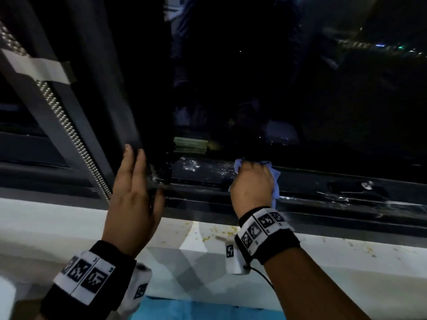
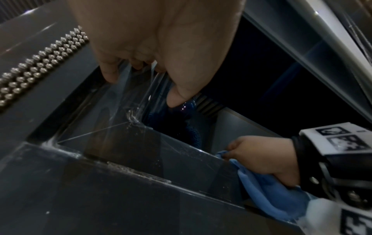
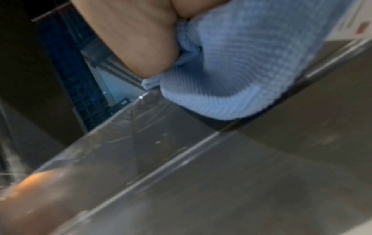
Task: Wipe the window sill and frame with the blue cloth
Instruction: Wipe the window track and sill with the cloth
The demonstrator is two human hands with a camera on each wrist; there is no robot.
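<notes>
My right hand point(image 1: 250, 183) grips a bunched blue cloth point(image 1: 275, 180) and presses it onto the dark lower window frame rail point(image 1: 323, 202). In the right wrist view the cloth point(image 3: 237, 76) sits on the rail's edge under my palm. In the left wrist view the right hand point(image 2: 259, 157) holds the cloth point(image 2: 267, 194) against the rail. My left hand point(image 1: 132, 190) lies flat with straight fingers against the dark upright frame post point(image 1: 97, 93); the left hand point(image 2: 153, 47) touches film-covered frame point(image 2: 124, 98) there. The white sill point(image 1: 57, 227) runs below.
Yellowish crumbs point(image 1: 221, 234) dot the sill near my right wrist. A strip of metal studs point(image 1: 67, 132) and white tape point(image 1: 39, 68) run along the left post. Torn clear film point(image 1: 335, 198) clings to the rail at right. Dark glass point(image 1: 277, 77) fills the view above.
</notes>
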